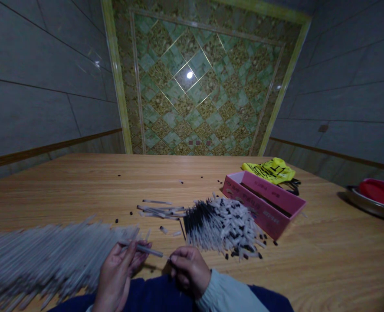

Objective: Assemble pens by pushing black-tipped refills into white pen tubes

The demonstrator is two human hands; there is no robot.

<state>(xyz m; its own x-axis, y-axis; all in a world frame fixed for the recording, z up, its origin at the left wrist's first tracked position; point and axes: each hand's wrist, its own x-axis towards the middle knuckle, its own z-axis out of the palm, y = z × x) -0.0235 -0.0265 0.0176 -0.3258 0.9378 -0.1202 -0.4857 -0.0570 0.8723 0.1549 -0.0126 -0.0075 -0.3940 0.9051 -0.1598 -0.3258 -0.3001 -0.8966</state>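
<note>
My left hand (115, 271) is closed around a translucent pen barrel (151, 251), which points toward my right hand. My right hand (192, 268) pinches a small dark piece (169, 258) just off the barrel's end; its exact kind is too small to tell. Left of my hands lies a wide heap of similar clear barrels (48, 249). Beyond my right hand, a pile of white pen caps with dark parts (239, 223) spreads over the table. Several dark-ended pens (161, 212) lie loose behind my hands, near a short loose cap (163, 230).
A pink open box (260, 203) stands at the right behind the cap pile, with a yellow printed bag (271, 170) behind it. Small black plugs (227, 256) are scattered on the wooden table (90, 186). A metal tray with a red dish (379, 195) sits at the far right edge.
</note>
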